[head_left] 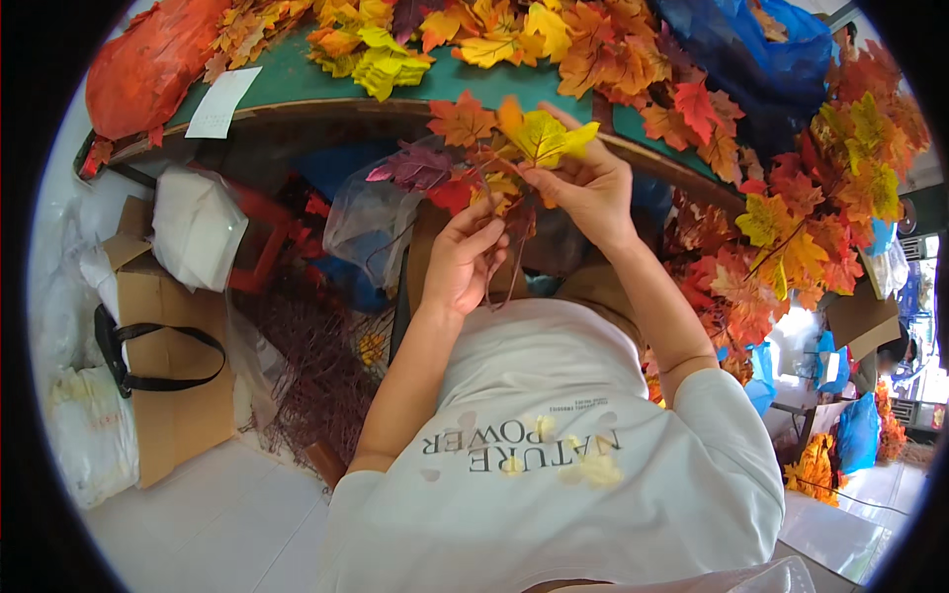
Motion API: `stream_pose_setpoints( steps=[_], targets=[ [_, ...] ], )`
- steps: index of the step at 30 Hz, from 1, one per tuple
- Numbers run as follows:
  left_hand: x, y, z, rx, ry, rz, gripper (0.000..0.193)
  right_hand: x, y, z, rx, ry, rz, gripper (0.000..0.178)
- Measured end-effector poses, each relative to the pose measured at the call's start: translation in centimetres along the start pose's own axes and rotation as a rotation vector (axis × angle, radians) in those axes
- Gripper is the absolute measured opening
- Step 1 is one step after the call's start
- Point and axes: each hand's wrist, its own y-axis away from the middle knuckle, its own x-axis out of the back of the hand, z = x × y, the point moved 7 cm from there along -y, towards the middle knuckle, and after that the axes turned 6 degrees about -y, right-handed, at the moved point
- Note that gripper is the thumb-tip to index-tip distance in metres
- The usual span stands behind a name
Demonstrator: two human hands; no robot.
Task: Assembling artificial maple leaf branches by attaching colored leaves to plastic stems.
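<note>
Just in front of the table edge, both hands work on an artificial maple leaf garland with orange, red and purple leaves on a thin brown stem. My left hand (465, 259) is closed round the stem (509, 282), whose loose end hangs down in a loop. A purple leaf (420, 166) and an orange leaf (463, 121) stick out above that hand. My right hand (598, 188) pinches the base of a yellow maple leaf (544, 138) between thumb and fingers. Where leaf and stem meet is partly hidden by the fingers.
Piles of yellow and orange leaves (494, 40) lie on the green table (297, 69), beside a white paper slip (223, 103) and a red bag (148, 74). Leaf garlands (791, 237) hang at the right. Brown stems (316, 366) and a cardboard box (173, 376) stand at left.
</note>
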Motion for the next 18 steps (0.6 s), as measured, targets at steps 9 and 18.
stream_pose_setpoints(
  steps=[9,18],
  targets=[
    [0.0,0.9,0.0,-0.149,-0.061,0.123,0.036,3.0,4.2,3.8,0.022,0.188,0.265,0.011],
    [-1.1,2.0,1.4,-0.29,-0.199,0.148,0.038,0.7,5.7,5.7,-0.293,-0.532,0.426,0.016]
  ],
)
